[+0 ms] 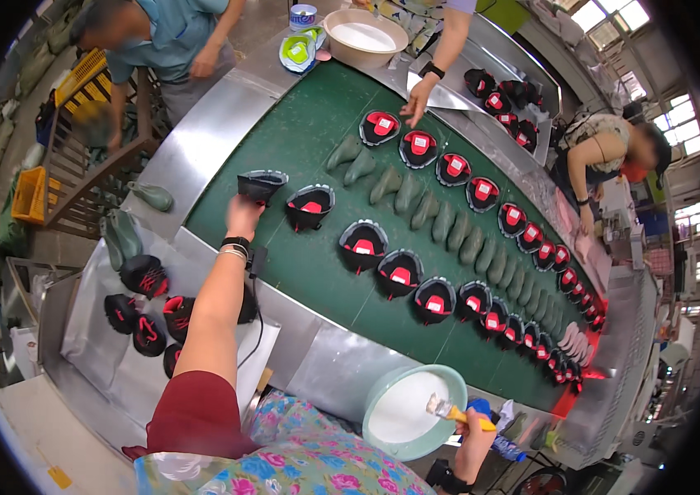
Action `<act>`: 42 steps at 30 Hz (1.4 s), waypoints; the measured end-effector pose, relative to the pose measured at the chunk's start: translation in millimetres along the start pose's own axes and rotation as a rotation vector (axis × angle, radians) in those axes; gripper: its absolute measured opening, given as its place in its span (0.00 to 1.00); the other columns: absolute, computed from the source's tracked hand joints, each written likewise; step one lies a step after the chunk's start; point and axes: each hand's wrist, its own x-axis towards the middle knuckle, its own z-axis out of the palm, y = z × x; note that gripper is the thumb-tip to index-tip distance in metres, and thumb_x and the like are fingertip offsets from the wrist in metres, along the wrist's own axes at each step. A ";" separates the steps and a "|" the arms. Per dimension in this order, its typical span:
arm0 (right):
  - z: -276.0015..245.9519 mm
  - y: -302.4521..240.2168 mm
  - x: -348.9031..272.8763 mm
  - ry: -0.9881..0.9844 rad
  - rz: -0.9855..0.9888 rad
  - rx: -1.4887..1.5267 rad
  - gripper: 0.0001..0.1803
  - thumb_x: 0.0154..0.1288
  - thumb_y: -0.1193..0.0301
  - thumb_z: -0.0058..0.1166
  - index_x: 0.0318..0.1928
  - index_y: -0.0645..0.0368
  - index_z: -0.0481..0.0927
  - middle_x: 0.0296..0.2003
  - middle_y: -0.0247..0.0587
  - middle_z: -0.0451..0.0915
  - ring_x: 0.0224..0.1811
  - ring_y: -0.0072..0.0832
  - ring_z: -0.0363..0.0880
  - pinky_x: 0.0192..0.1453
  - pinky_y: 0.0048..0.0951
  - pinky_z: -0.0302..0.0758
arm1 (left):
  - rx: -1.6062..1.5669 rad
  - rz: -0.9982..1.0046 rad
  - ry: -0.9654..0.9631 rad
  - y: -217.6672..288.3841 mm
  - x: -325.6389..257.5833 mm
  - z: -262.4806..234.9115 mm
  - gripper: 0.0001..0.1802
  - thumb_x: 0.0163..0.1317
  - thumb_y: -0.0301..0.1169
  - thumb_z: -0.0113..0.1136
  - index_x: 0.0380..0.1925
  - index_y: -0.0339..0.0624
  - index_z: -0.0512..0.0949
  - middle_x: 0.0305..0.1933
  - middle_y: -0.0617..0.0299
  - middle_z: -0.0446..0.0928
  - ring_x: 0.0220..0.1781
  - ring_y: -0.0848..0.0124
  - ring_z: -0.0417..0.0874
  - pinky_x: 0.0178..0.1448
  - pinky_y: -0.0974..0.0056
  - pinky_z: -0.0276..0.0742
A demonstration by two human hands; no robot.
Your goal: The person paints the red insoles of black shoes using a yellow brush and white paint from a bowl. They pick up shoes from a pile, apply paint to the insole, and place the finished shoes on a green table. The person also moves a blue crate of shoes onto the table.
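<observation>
My left hand (243, 218), a little blurred, reaches out over the green belt (300, 280) and grips a black shoe upper (261, 186) by its near end. Just right of it another black upper with a red tongue (310, 206) lies on the belt. At the lower right my right hand (475, 437) is closed around the yellow handle of a brush (452, 410). The bristles, coated white, are above a pale green basin (375, 412) of white liquid (404, 404).
Rows of uppers and green shoe lasts (442, 223) run along the belt. More black uppers (148, 334) lie on a tray at left. Opposite, a co-worker's hand (418, 101) reaches over the belt near a white-filled basin (364, 51). Other people stand at upper left and right.
</observation>
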 end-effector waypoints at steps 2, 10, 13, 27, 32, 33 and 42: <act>12.6 -11.3 1.4 0.009 0.007 -0.065 0.07 0.66 0.74 0.60 0.33 0.65 0.80 0.24 0.40 0.81 0.21 0.23 0.77 0.25 0.22 0.71 | -0.027 -0.108 -0.017 -3.7 17.0 2.8 0.37 0.66 0.16 0.46 0.74 0.43 0.49 0.50 0.47 0.75 0.44 0.57 0.82 0.52 0.54 0.85; 50.4 -38.2 -2.7 0.011 -0.052 -0.131 0.14 0.71 0.65 0.59 0.32 0.64 0.80 0.24 0.37 0.80 0.22 0.21 0.76 0.27 0.21 0.71 | 1.247 0.008 -0.300 57.3 -62.2 -86.0 0.34 0.60 0.34 0.68 0.65 0.38 0.69 0.51 0.50 0.81 0.51 0.62 0.83 0.54 0.59 0.80; 56.6 -33.6 1.1 0.000 -0.227 -0.242 0.21 0.77 0.63 0.49 0.28 0.64 0.77 0.27 0.38 0.79 0.30 0.24 0.76 0.41 0.27 0.72 | 1.699 -0.007 -0.421 91.4 -127.7 -131.8 0.44 0.46 0.41 0.78 0.62 0.34 0.72 0.59 0.39 0.78 0.62 0.47 0.78 0.66 0.54 0.73; 110.2 -5.1 -18.3 -0.120 -0.465 -0.348 0.21 0.77 0.65 0.48 0.25 0.64 0.75 0.24 0.36 0.79 0.23 0.20 0.72 0.29 0.25 0.69 | 1.483 0.177 0.361 2.2 -166.8 -127.6 0.25 0.51 0.21 0.60 0.51 0.41 0.69 0.49 0.40 0.74 0.55 0.41 0.75 0.61 0.46 0.72; 108.7 8.7 -41.9 -0.176 -0.558 -0.438 0.19 0.76 0.66 0.49 0.27 0.64 0.76 0.24 0.37 0.80 0.24 0.21 0.74 0.30 0.25 0.69 | 1.363 0.280 0.393 -7.2 -168.2 -146.6 0.27 0.54 0.21 0.55 0.57 0.39 0.67 0.51 0.39 0.72 0.57 0.41 0.74 0.62 0.47 0.71; 104.0 11.3 -45.8 -0.179 -0.571 -0.450 0.18 0.75 0.66 0.50 0.27 0.64 0.77 0.24 0.37 0.80 0.24 0.21 0.75 0.30 0.25 0.70 | 1.297 0.323 0.437 -10.9 -173.0 -148.8 0.29 0.55 0.21 0.55 0.60 0.38 0.66 0.52 0.38 0.71 0.57 0.40 0.73 0.63 0.47 0.71; 57.4 20.9 -44.8 -0.220 -0.736 -0.412 0.15 0.73 0.68 0.51 0.30 0.65 0.79 0.25 0.39 0.82 0.26 0.22 0.78 0.30 0.25 0.71 | 0.836 -0.011 0.537 -13.7 -242.3 -150.1 0.50 0.54 0.35 0.66 0.74 0.38 0.50 0.68 0.30 0.58 0.68 0.39 0.68 0.72 0.49 0.65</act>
